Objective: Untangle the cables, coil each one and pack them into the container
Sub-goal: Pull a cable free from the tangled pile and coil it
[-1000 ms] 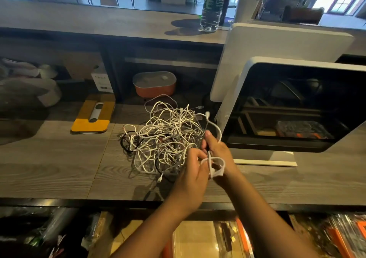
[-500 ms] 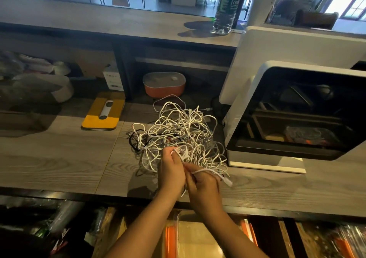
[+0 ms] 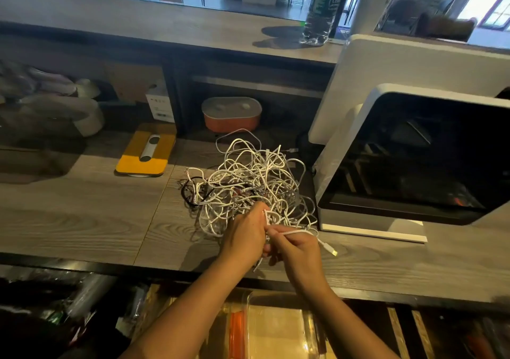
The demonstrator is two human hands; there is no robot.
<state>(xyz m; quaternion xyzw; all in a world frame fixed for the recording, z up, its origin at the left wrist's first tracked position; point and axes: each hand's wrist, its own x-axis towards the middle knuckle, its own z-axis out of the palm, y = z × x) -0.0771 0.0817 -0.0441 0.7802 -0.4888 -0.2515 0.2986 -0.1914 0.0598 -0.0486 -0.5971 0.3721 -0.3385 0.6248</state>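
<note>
A tangled heap of mostly white cables, with a few black strands at its left, lies on the wooden counter. At the heap's near edge my left hand grips white strands. My right hand pinches one white cable whose plug end sticks out to the right over the counter. An orange container with a grey lid stands on the shelf behind the heap. A clear plastic box sits below the counter's front edge, under my arms.
A white-framed machine with a dark window stands close to the right of the heap. A yellow pad with a grey device lies to the left. A bottle stands on the upper ledge. Bags fill the far left shelf.
My hands came down from the heap's right side to its near edge. The small loop held in my right hand is gone; one cable end now trails right. Hardly any shift in the last half second.
</note>
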